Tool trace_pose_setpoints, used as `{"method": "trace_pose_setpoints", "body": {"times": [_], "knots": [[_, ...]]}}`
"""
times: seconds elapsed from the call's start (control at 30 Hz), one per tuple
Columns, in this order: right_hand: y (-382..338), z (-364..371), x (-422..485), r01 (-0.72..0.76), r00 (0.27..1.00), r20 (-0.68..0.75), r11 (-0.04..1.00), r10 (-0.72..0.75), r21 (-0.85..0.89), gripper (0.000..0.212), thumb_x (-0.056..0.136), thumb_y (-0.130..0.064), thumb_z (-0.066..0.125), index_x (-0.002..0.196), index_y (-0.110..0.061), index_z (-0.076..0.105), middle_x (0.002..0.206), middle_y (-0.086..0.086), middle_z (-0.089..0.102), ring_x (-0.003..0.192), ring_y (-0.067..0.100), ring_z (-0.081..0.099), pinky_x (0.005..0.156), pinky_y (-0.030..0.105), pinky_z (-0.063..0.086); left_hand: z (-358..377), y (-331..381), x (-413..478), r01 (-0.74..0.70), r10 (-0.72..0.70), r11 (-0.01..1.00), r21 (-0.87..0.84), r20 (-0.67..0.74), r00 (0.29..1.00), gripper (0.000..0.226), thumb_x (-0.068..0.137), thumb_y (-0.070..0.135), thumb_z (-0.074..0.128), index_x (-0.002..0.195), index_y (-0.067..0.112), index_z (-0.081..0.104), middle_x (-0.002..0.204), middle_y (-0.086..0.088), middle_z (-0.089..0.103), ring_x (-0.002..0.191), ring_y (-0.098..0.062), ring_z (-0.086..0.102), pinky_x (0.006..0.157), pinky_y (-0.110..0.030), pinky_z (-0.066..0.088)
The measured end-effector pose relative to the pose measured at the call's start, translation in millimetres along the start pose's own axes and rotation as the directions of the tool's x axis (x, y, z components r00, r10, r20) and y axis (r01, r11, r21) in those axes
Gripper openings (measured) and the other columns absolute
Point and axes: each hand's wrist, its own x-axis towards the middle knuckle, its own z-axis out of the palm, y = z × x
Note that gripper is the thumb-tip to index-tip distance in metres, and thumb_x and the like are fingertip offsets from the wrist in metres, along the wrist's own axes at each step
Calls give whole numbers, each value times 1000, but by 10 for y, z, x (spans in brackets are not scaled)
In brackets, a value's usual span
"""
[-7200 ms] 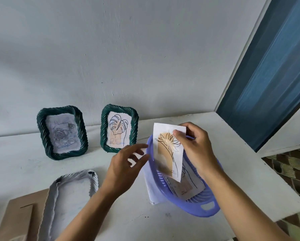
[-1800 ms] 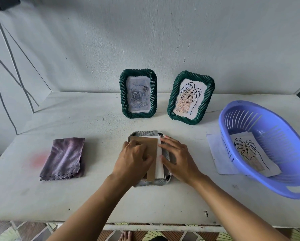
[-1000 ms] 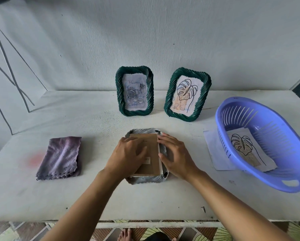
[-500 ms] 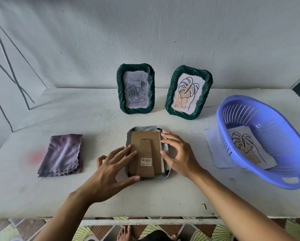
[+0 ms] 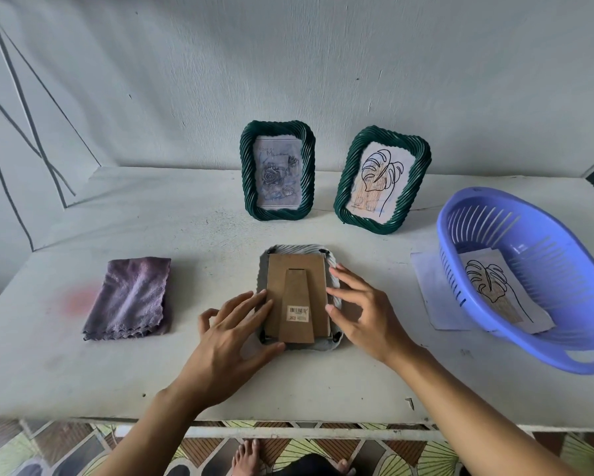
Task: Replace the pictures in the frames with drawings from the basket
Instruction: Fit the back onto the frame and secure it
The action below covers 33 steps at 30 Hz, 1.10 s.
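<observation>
Head-camera view, looking down on a white table (image 5: 185, 228) against a pale wall. At the centre near the front edge, a grey picture frame (image 5: 299, 249) lies face down, its brown cardboard backing (image 5: 295, 286) with a folded stand and a barcode sticker facing up.

The left hand (image 5: 227, 341) is spread flat with straight fingers. Its fingertips rest on the left edge of the backing and its thumb lies by the frame's lower left corner. The right hand (image 5: 364, 314) is also spread, fingers loosely extended, the tips touching the frame's right rim. Neither hand grips anything.

Behind, two green twisted-rim frames stand upright near the wall. The left green frame (image 5: 244, 173) holds a greyish rose picture; the right green frame (image 5: 419, 173) holds a line drawing of a leaf.

To the right sits a lilac plastic basket (image 5: 563, 255), tilted, with one leaf drawing (image 5: 495, 286) lying inside. A loose white sheet (image 5: 433, 297) lies partly under the basket. On the left, well apart, lies a folded purple cloth (image 5: 130, 297).
</observation>
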Motion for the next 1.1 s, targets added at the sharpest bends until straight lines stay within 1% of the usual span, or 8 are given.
{"method": "trace_pose_setpoints", "body": {"times": [0.13,0.3,0.47,0.6,0.73,0.9,1.0,1.1], "knots": [[-6,24,-22,-10,999,-30,1000,11,24,31,88,-19,69,117,-8,73,144,-2,55,139,-2,40,111,10,29,28,58,-29,18,-17,1000,24,-37,999,69,91,76,40,144,34,51,157,18,37,146,-4,27,105,-38,19],[7,28,-28,-9,997,-81,999,14,53,26,87,-16,72,111,-9,75,138,-2,60,135,-2,46,110,12,33,69,98,-57,27,-28,1000,-14,-50,998,69,89,76,44,141,33,55,155,19,39,144,-1,29,102,-34,18],[12,35,-27,-3,996,-92,999,8,47,29,84,-18,77,111,-8,75,138,-2,61,135,-2,46,110,13,34,53,109,-41,59,-66,992,-109,-66,996,75,83,82,46,142,36,54,150,25,42,140,2,32,102,-43,31],[23,37,-24,-7,996,-87,998,12,56,30,84,-19,77,112,-7,75,139,-1,60,135,-3,46,111,15,35,57,106,-8,84,-108,982,-169,-135,985,77,77,82,53,136,33,60,135,25,54,130,-4,47,94,-48,40],[28,29,-13,-34,997,-60,990,43,134,26,84,-20,78,107,-7,77,139,-2,60,135,-2,45,112,18,36,61,126,-15,78,-108,978,-196,-147,983,72,77,80,56,133,35,61,133,29,50,126,-2,48,91,-45,39],[44,-4,25,-71,997,-18,975,77,210,21,85,-20,77,102,-9,78,135,-7,63,135,-3,44,111,18,35,43,115,-28,80,-99,981,-178,-98,990,78,76,85,51,136,35,60,138,29,50,132,2,43,95,-43,37],[54,14,27,-59,997,-34,979,67,193,17,83,-17,80,98,-9,79,131,-7,65,134,-1,47,110,17,36,2,134,-1,102,-125,975,-196,-111,986,73,80,84,46,131,36,64,128,33,52,127,3,43,95,-40,33],[55,62,33,-46,993,-98,982,64,181,7,84,-12,78,90,-9,78,125,-5,69,131,0,51,107,14,38,-35,142,65,110,-137,975,-194,-130,982,59,89,74,40,124,35,68,114,33,56,120,2,47,93,-42,33]]}}
